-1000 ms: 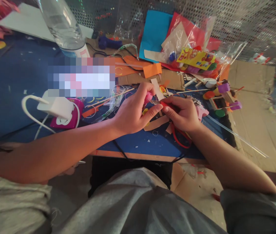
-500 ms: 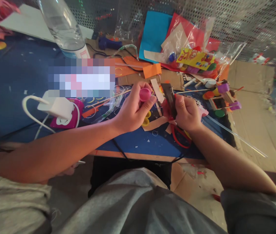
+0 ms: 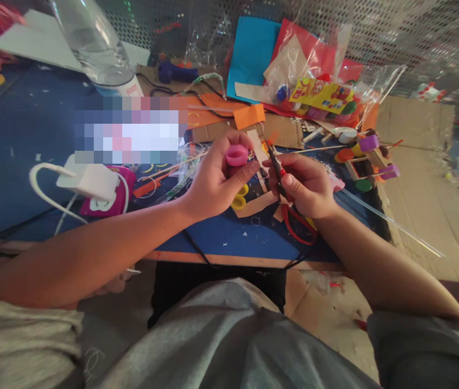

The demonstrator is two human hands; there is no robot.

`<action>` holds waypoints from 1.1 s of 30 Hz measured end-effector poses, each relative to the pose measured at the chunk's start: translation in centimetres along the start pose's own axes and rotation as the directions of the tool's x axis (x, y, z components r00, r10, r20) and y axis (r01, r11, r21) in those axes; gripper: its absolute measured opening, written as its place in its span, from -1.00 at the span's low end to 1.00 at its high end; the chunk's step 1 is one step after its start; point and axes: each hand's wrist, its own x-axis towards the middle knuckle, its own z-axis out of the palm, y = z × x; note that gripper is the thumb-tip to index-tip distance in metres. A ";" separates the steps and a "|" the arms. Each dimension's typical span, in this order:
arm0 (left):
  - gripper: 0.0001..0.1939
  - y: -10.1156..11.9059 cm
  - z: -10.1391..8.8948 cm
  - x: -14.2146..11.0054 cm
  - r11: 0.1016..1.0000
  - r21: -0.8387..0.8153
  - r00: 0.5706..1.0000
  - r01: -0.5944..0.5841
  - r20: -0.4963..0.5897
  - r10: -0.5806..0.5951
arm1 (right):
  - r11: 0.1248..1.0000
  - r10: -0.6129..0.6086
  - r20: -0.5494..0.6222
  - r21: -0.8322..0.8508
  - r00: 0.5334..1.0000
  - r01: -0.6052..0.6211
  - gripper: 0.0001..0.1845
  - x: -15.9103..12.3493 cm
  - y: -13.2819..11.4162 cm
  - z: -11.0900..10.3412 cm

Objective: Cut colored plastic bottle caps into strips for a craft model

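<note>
In my left hand, a small round pink cap is pinched between thumb and fingers, its hollow side tipped partly toward me. My right hand is closed around a dark-bladed tool with a red part near the fingers. The blade points up and slightly left, apart from the cap; its exact kind is unclear. A red loop handle, which looks like part of scissors, rests on the table below my right hand. Yellow rings and a tan strip lie beneath the hands.
At the left are a pink power socket with a white charger and a water bottle. Behind lie blue paper and a bagged clay pack. A small stick-and-cap model stands right, beside cardboard.
The dark blade has turned from its flat side to a narrow edge as my right fingers shifted. The pink cap has tilted in my left hand, showing more of its rim and side.
</note>
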 end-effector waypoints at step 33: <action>-0.61 1.1 0.3 -0.2 0.976 -0.125 0.978 0.178 0.130 -0.162 | 0.893 -0.164 0.066 -0.415 0.984 0.176 -0.44 -0.3 -0.4 -0.7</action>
